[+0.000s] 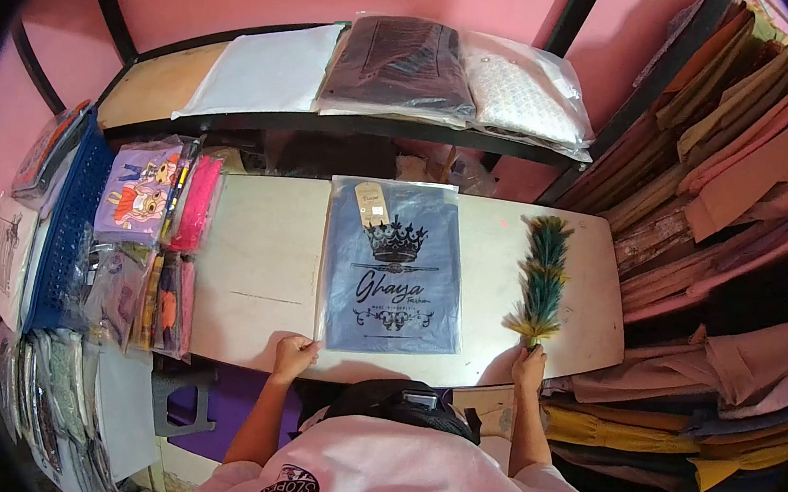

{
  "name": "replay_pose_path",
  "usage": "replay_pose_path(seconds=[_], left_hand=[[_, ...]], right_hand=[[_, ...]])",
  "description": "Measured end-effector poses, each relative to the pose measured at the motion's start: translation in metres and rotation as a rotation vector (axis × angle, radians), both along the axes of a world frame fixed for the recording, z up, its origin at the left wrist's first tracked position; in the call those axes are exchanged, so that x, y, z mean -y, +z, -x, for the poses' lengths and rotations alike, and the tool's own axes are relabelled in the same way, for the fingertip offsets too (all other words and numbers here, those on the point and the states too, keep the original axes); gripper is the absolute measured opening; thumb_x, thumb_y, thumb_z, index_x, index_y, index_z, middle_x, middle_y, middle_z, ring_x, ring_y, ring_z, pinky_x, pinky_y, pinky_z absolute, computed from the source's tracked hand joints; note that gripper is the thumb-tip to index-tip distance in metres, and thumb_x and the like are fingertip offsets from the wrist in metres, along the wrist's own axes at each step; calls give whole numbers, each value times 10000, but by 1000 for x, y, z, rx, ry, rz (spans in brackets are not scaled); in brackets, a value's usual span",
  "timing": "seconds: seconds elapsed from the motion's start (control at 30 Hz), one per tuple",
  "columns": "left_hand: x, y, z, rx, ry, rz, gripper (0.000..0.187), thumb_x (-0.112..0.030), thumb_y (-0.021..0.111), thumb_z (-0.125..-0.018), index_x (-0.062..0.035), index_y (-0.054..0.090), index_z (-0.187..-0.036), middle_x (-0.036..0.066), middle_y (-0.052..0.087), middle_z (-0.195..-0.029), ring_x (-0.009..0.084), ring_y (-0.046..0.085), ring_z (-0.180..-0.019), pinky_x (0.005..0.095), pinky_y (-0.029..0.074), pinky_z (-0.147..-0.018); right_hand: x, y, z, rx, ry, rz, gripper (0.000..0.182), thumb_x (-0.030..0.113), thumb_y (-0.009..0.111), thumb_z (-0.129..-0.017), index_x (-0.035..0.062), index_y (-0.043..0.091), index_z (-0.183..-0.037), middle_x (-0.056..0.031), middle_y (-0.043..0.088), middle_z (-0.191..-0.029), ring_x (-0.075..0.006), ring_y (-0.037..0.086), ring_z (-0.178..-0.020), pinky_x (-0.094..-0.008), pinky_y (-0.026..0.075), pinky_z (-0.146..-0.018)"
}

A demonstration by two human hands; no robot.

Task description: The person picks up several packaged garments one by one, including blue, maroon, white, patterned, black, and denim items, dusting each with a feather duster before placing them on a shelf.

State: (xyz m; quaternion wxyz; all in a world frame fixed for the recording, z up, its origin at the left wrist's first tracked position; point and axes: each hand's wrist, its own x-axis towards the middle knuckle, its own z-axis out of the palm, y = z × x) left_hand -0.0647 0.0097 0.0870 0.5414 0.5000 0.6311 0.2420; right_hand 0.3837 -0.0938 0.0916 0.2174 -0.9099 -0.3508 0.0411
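Observation:
A blue folded garment in a clear plastic bag (394, 274) lies flat on the white table, with a black crown and "Ghaya Fashion" printed on the bag. A brown tag (371, 204) shows at its upper left. My left hand (294, 358) is closed at the bag's lower left corner, its fingertips pinching the plastic edge. To the right, a green and yellow feather duster (543, 277) stretches away from me over the table. My right hand (529, 367) is wrapped round its handle at the table's front edge.
The white table (261, 252) carries stacked bagged clothes (145, 189) at its left, beside a blue basket (69, 224). Behind it, a shelf holds bagged garments (400, 68). Hanging and folded fabrics (733, 174) crowd the right side. A grey stool (184, 403) stands below the table.

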Motion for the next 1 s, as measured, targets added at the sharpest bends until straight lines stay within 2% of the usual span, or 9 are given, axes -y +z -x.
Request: replay_pose_path(seconds=[0.17,0.23,0.3,0.4,0.57,0.7,0.8,0.9,1.0], left_hand=[[3,-6,3,67,33,-27,188,-140,630,-763,40,604,-715,79,604,-596,110,570,-490,226,448,-449],[3,-6,3,61,30,-34,185,-137,628,-764,39,604,-712,77,604,-595,111,571,-490,226,449,-450],[2,-8,4,53,23,-43,182,-133,627,-764,38,603,-708,76,604,-595,111,572,-491,227,450,-451],[3,-15,6,52,1,-68,174,-124,623,-764,39,603,-705,76,602,-589,108,573,-494,227,452,-454],[3,-13,6,23,-28,-78,187,-135,610,-785,45,598,-736,80,595,-608,120,572,-503,229,466,-462],[3,-3,4,25,-63,-140,179,-125,604,-786,45,598,-731,80,596,-609,121,573,-512,233,463,-468],[5,-4,5,16,-68,-137,184,-128,605,-785,50,595,-740,77,595,-603,116,573,-526,234,462,-487],[4,0,6,-53,-102,-154,186,-156,621,-754,23,617,-703,73,596,-561,115,567,-492,249,442,-474],[3,7,7,-267,-394,-182,240,-269,637,-688,-29,632,-684,127,577,-582,224,570,-513,327,429,-515]], right_hand=[[-15,11,29,-93,229,-285,243,138,449,-842,39,432,-1063,-249,563,-774,-426,545,-700,-460,412,-585],[-17,31,53,-196,448,-57,225,191,458,-841,50,454,-1017,-231,577,-771,-410,558,-662,-462,427,-569],[-20,40,74,-131,750,92,307,347,433,-850,74,483,-983,-203,589,-797,-402,567,-668,-461,456,-581],[-25,38,93,19,1049,280,365,418,406,-837,108,501,-1005,-162,607,-791,-341,595,-644,-421,483,-545],[-51,20,67,44,706,175,322,403,418,-841,86,465,-872,-191,589,-705,-387,572,-644,-474,454,-572],[-84,32,41,-96,208,128,335,382,380,-866,58,463,-894,-243,576,-715,-437,552,-695,-507,432,-612],[-98,21,33,-197,94,-50,353,387,375,-864,54,478,-920,-253,581,-735,-431,559,-715,-506,433,-634],[-95,30,56,-168,367,-37,349,384,391,-859,55,480,-932,-249,582,-735,-432,559,-697,-505,434,-615],[-91,51,98,-76,783,91,340,398,395,-856,75,482,-920,-217,584,-697,-391,577,-649,-466,456,-563]])
